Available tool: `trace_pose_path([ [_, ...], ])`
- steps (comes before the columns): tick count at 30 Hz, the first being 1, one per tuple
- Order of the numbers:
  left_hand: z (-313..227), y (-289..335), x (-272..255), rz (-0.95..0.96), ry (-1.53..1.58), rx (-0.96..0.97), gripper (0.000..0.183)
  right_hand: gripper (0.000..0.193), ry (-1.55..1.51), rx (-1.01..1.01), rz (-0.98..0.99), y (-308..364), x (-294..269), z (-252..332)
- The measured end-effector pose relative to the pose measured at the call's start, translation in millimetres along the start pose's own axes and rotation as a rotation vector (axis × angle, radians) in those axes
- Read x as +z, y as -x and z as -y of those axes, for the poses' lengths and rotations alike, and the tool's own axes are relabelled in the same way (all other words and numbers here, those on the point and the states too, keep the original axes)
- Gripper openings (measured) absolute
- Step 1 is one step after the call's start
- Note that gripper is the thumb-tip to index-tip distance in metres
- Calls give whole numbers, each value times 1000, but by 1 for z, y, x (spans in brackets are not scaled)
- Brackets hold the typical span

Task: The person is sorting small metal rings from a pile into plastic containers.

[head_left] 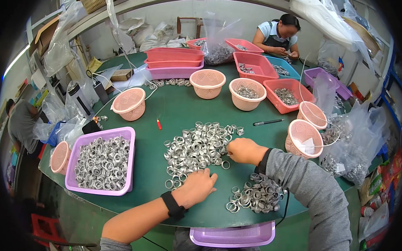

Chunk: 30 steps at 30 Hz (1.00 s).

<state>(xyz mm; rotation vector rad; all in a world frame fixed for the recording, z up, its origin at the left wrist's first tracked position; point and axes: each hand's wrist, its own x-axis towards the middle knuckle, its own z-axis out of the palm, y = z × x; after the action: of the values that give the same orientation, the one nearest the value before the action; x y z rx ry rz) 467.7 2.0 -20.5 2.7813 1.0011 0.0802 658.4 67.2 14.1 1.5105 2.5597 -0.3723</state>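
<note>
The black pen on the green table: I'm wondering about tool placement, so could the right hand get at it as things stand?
Probably yes. The black pen lies alone on bare green table, beyond the right hand, which rests at the metal ring pile. Nothing stands between them; the pink baskets sit off to the side.

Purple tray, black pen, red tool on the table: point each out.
Purple tray (131, 133): head view, bare far right rim corner.
Black pen (268, 122): head view, middle of barrel.
Red tool (159, 124): head view, middle of body.
</note>
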Motion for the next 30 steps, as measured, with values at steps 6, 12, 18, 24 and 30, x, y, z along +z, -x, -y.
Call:
trace_pose_path([
  [6, 4, 16, -16, 36, 301, -80, 32, 14, -655, 83, -277, 61, -31, 15],
  [12, -31, 56, -38, -249, 1159, 53, 39, 15, -1709, 290, 183, 133, -27, 60],
  [18, -55, 65, -41, -451, 1116, 137, 35, 12, -1776, 221, 244, 135, 2, 91],
  [24, -57, 70, -39, -525, 985, 85, 28, 18, -1811, 190, 236, 132, 13, 97],
  [30, -60, 63, -36, -536, 934, 64, 27, 18, -1844, 270, 225, 139, 11, 91],
])
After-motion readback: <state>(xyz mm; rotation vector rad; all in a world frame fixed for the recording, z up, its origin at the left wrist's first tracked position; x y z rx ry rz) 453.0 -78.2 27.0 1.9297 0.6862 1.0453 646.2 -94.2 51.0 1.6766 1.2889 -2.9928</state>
